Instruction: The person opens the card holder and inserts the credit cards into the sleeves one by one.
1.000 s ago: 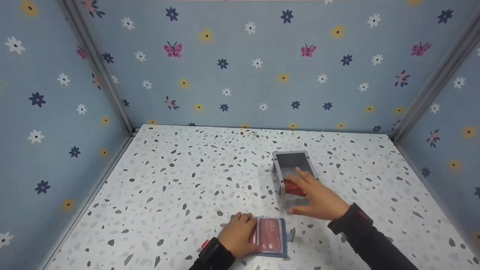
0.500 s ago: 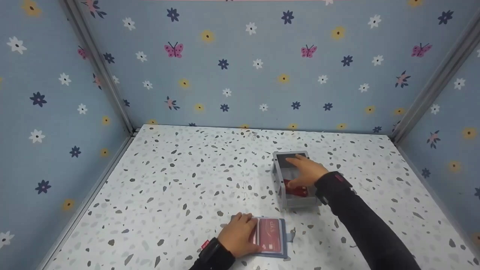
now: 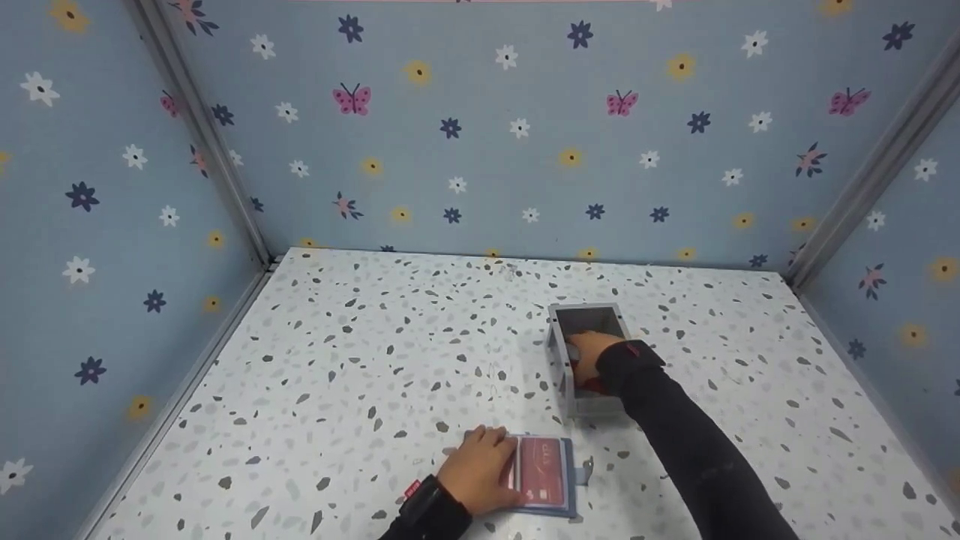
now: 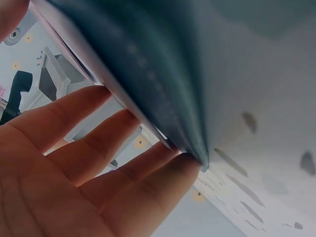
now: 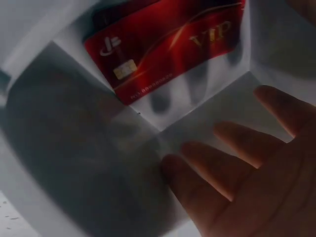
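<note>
The right hand (image 3: 594, 354), fingers spread, is inside the grey box (image 3: 596, 407) near a red card (image 5: 168, 49); the left hand (image 3: 476, 474), fingers nearly straight, rests on the blue wallet (image 3: 570, 480) on the table (image 3: 375, 337)

Walled in around right hand (image 3: 592, 356) by grey box (image 3: 596, 406), open upward. Passable across speckled table (image 3: 390, 341) left of box.

1. Red VIP card (image 5: 168, 54) with a gold chip at 12 o'clock, inside the grey box (image 5: 74, 148).
2. Right hand (image 5: 266, 192) at 4 o'clock, four fingers (image 5: 195, 192) spread, apart from the card.
3. Speckled desk (image 5: 10, 220) at 8 o'clock.
</note>
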`<state>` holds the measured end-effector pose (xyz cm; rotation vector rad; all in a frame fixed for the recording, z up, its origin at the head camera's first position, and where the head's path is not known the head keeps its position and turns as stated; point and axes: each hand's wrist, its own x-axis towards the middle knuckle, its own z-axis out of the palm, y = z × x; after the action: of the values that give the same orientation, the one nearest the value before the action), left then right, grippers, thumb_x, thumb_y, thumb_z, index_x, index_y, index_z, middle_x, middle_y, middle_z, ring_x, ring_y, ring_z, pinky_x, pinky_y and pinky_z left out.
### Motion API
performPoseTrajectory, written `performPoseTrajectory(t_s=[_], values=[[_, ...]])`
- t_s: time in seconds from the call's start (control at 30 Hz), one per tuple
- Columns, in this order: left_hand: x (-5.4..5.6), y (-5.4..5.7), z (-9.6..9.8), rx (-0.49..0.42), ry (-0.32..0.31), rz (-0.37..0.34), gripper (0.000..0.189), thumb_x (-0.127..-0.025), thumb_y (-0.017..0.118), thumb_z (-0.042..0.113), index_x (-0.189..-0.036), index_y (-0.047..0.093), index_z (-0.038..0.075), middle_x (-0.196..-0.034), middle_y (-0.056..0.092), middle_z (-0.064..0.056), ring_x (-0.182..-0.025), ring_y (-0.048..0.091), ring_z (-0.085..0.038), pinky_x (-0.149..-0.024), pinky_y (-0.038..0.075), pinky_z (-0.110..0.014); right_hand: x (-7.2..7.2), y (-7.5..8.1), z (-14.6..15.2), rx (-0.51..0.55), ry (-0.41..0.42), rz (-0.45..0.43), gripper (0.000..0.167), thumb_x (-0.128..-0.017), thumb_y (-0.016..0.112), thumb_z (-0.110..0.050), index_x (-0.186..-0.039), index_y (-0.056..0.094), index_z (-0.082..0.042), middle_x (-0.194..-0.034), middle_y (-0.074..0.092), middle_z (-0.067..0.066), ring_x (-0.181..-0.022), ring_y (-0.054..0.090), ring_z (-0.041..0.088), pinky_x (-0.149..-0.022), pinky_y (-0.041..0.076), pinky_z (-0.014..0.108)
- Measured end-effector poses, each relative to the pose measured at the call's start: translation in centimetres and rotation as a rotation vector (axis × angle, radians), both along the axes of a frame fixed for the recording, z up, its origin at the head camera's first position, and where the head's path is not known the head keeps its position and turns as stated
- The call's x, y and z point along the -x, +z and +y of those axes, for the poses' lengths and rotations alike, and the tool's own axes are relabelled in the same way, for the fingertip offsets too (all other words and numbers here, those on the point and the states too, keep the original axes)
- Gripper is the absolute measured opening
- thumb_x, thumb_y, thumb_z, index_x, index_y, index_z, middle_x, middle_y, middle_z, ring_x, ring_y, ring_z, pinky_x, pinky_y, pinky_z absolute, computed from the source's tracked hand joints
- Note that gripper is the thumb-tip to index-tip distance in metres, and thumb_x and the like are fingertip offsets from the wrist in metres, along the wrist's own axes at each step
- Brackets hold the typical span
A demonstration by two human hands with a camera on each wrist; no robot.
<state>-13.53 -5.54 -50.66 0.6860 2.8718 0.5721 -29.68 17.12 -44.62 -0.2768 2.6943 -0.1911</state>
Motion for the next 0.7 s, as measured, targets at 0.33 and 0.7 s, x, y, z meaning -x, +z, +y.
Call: performPoseTrajectory(t_s=[0.33,0.7], values=[[-0.1,-0.2,0.0,0.001,-0.007,0.032,0.078,-0.073,0.092,0.041,-0.136,0.066,0.003,-0.139,0.063,-0.019,-0.13,0.056,-0.041,-0.11,0.048,-0.054,-0.4,-0.9,-0.4,-0.018,0.046,0.076,0.058,-0.082,0.081,-0.012,-0.135,0.064,0.005,-0.125,0.069,0.024,-0.12,0.063,0.039,-0.109,0.049,0.051],[-0.1,0.0,-0.1,0.003,-0.008,0.013,0.078,-0.074,0.091,0.04,-0.138,0.065,0.003,-0.141,0.061,-0.019,-0.132,0.055,-0.042,-0.11,0.048,-0.057,-0.9,-0.8,-0.6,-0.04,0.089,0.131,0.035,-0.086,0.081,-0.013,-0.115,0.072,0.003,-0.111,0.072,0.022,-0.109,0.066,0.038,-0.104,0.052,0.052]])
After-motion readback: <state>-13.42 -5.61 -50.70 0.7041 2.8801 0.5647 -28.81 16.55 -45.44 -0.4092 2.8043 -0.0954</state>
